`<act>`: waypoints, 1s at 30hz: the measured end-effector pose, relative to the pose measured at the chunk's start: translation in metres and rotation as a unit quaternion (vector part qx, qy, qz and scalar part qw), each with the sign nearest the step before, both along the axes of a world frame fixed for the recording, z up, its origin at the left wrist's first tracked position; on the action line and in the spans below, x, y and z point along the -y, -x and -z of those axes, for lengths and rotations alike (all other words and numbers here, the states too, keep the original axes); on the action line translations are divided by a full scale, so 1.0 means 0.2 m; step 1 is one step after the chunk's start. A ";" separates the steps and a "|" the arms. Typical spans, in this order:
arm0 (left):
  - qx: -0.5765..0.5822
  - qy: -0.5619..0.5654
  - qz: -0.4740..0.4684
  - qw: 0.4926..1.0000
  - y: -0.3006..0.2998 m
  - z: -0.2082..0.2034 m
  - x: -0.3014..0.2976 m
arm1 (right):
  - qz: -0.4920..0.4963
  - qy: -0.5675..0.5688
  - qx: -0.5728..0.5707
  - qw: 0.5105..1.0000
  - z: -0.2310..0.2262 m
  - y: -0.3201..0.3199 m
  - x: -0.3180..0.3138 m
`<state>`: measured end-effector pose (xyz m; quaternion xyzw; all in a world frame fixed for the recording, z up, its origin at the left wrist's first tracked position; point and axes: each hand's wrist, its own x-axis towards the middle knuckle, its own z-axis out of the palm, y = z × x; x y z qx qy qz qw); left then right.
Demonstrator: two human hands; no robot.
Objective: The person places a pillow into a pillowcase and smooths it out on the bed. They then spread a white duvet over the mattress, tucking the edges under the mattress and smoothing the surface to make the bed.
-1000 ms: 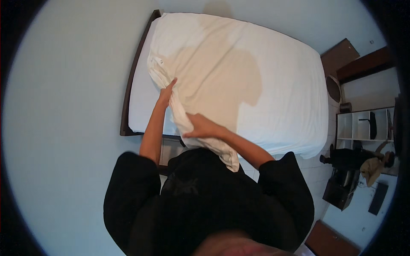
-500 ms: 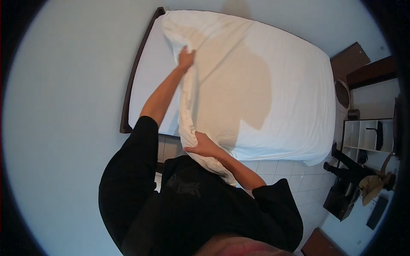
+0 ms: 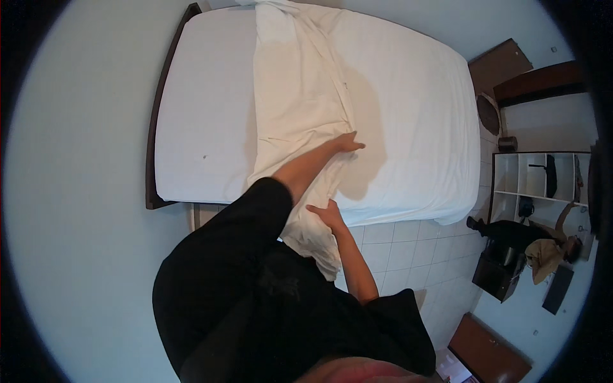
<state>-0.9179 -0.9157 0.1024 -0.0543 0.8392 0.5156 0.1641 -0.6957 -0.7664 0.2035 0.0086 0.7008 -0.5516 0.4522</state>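
Observation:
A white bed sheet (image 3: pixel 421 115) covers the right part of the bed. Its left portion is folded back into a wide, wrinkled band (image 3: pixel 297 83) across the middle. At the band's right edge, my left hand (image 3: pixel 348 142) grips the cloth, its fingers partly curled out of sight. Nearer to me, my right hand (image 3: pixel 327 216) holds the same sheet by the bed's near side, thumb pointing left. A bunched end of the sheet (image 3: pixel 313 239) hangs over that side against my dark shirt. Left of the band, the pale mattress surface (image 3: pixel 204 96) is uncovered.
A dark headboard (image 3: pixel 167 83) bounds the bed's left end against the wall. Pale floor tiles (image 3: pixel 396 249) run along the near side. At the right, another person (image 3: pixel 533 246) stands by a white shelf unit (image 3: pixel 520 172), near a dark box-shaped cabinet (image 3: pixel 498 268).
The sheet's left edge has been drawn rightward and folded over, baring more mattress. My left hand has moved right and nearer to me; the other person's arm now reaches toward the shelves.

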 end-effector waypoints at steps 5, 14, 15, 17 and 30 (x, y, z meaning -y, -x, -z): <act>-0.260 -0.010 -0.278 0.925 -0.89 -0.09 0.09 | 0.032 -0.029 0.028 0.999 0.20 0.04 -0.33; 0.103 0.042 -0.483 0.868 -1.81 0.14 0.33 | 0.105 -0.142 -0.051 0.983 0.28 0.08 -0.99; 0.086 0.050 -0.467 0.879 -1.82 0.16 0.27 | 0.123 -0.150 -0.091 0.977 0.39 0.10 -1.14; 0.057 0.073 -0.439 0.894 -1.91 0.18 0.16 | 0.152 -0.149 -0.124 0.969 0.39 0.06 -1.27; 0.106 0.173 -0.317 0.926 -2.61 0.40 -0.13 | 0.061 -0.215 -0.274 0.935 0.71 -0.11 -1.69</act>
